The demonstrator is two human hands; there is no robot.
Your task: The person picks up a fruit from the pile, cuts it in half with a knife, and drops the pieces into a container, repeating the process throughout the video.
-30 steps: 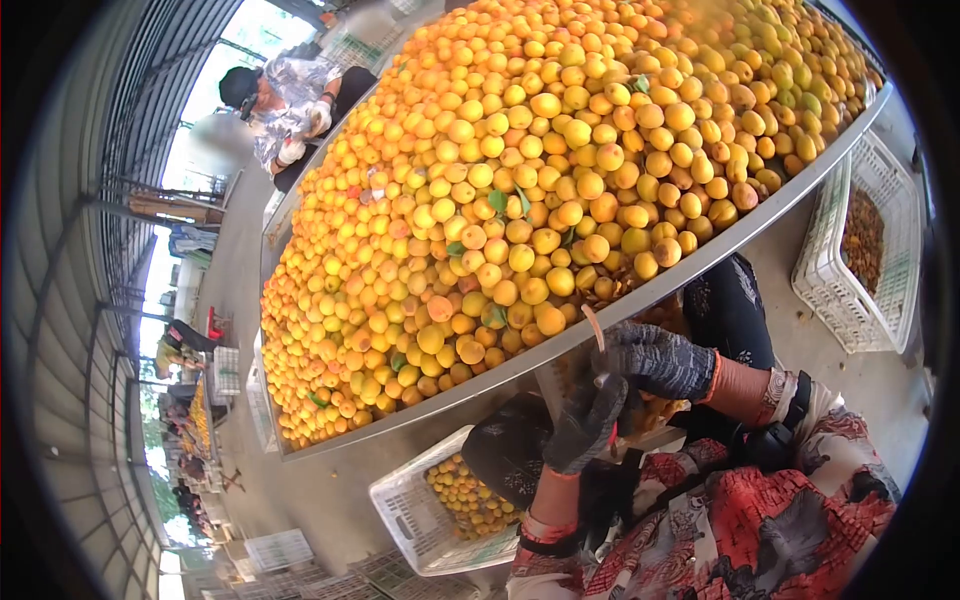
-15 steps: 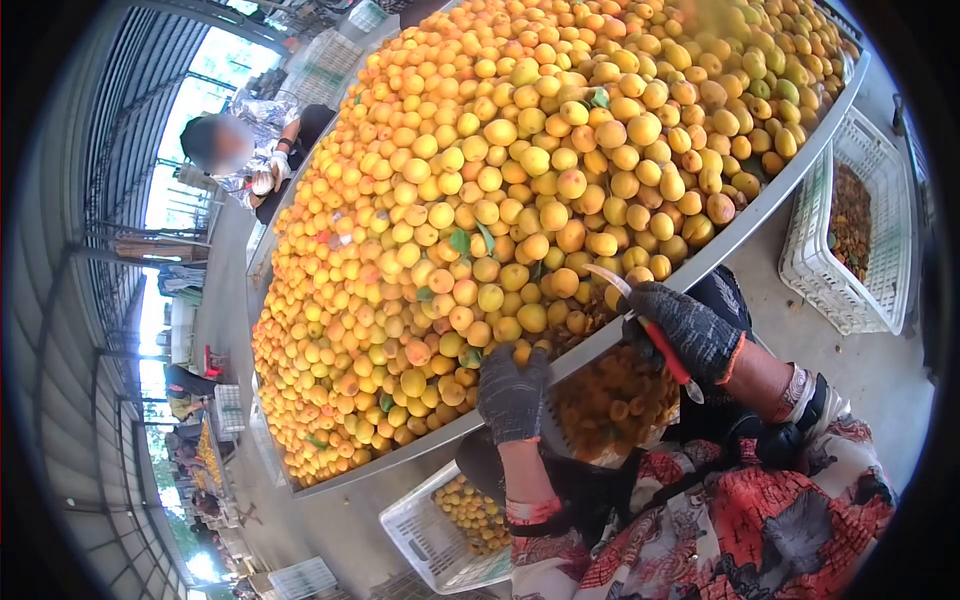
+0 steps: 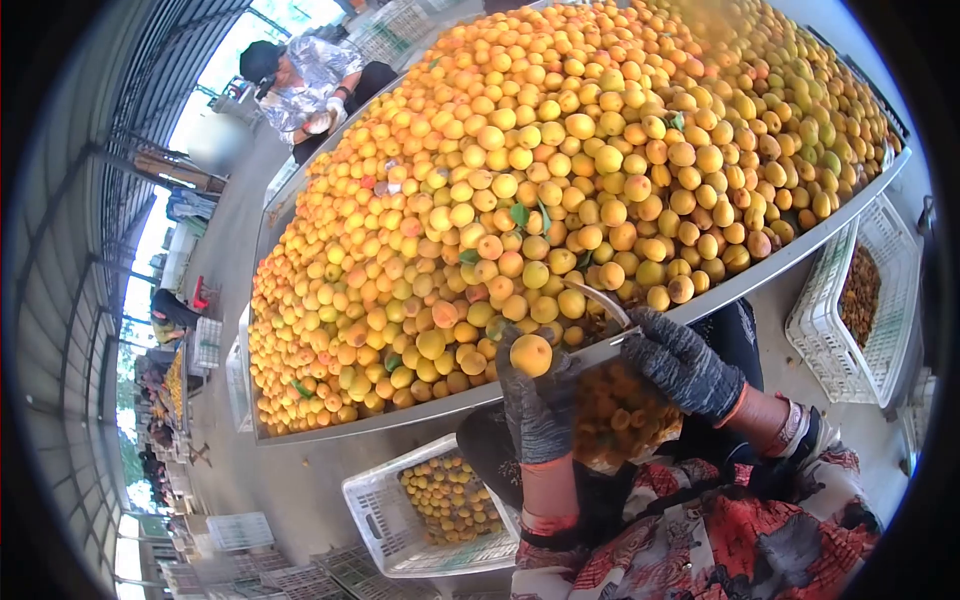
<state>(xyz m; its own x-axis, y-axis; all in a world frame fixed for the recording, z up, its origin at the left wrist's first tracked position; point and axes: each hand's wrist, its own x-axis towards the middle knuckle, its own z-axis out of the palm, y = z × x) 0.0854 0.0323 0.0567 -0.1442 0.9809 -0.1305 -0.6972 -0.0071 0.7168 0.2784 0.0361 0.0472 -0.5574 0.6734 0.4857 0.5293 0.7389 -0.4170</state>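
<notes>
My left hand (image 3: 537, 415), in a dark grey knit glove, is closed around one orange-yellow apricot (image 3: 530, 356) just above the near rim of the table. My right hand (image 3: 690, 368), gloved alike, grips a knife with a curved blade (image 3: 602, 305). Its blade points up and left over the fruit, apart from the held apricot; the fingers hide most of the handle. A large heap of apricots (image 3: 470, 240) with a few green leaves covers the table. Below and between my hands lie split apricots (image 3: 622, 408), partly hidden by my arms.
The table's metal rim (image 3: 800, 245) runs just beyond my hands. A white crate of apricots (image 3: 365, 505) stands at lower left, another crate with brownish pieces (image 3: 815, 325) at right. A co-worker (image 3: 315, 80) sits across the table. More people and crates are farther left.
My left hand has lifted an apricot from the edge of the heap. The knife in my right hand has turned, its blade now nearer the rim. The whole view has shifted.
</notes>
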